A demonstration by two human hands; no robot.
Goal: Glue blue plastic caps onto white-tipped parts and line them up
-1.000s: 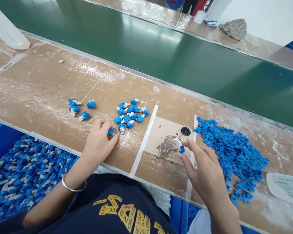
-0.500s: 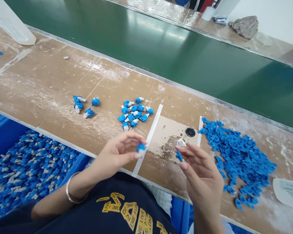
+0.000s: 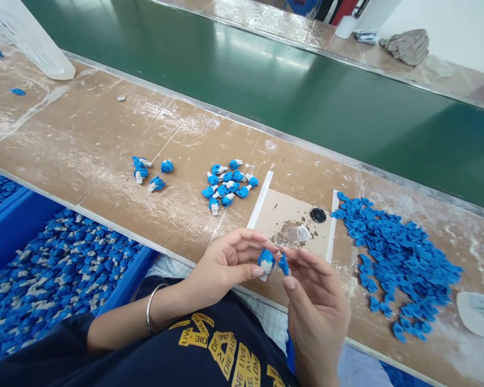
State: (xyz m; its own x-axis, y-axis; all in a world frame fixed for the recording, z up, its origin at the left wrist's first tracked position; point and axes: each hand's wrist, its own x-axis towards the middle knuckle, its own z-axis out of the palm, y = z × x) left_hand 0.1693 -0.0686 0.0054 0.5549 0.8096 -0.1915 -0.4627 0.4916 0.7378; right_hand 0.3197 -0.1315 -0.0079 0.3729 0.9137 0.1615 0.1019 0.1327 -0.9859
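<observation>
My left hand (image 3: 221, 263) pinches a small blue-and-white plastic piece (image 3: 266, 262) between thumb and fingertips. Close beside it, a small flat blue plastic part (image 3: 283, 264) is gripped in my right hand (image 3: 317, 295); a narrow gap seems to part the two. Just beyond my hands, a small clear dish (image 3: 301, 233) sits on a wet, spotted beige card (image 3: 262, 215), near a round black cap (image 3: 318, 215). Several blue-and-white pieces (image 3: 229, 185) lie left of the card. To its right spreads a heap of loose blue parts (image 3: 403, 258).
A green conveyor belt (image 3: 242, 80) runs behind the brown work surface (image 3: 100, 134). At the lower left stands a blue bin (image 3: 125, 279) full of blue-and-white pieces. White plastic containers (image 3: 44, 48) rest at the left and right. A crumpled cloth (image 3: 407, 47) lies across the belt.
My right hand has moved left and down, away from the clear dish, with the blue part. My left hand has moved right and down, so the two pieces are now close together.
</observation>
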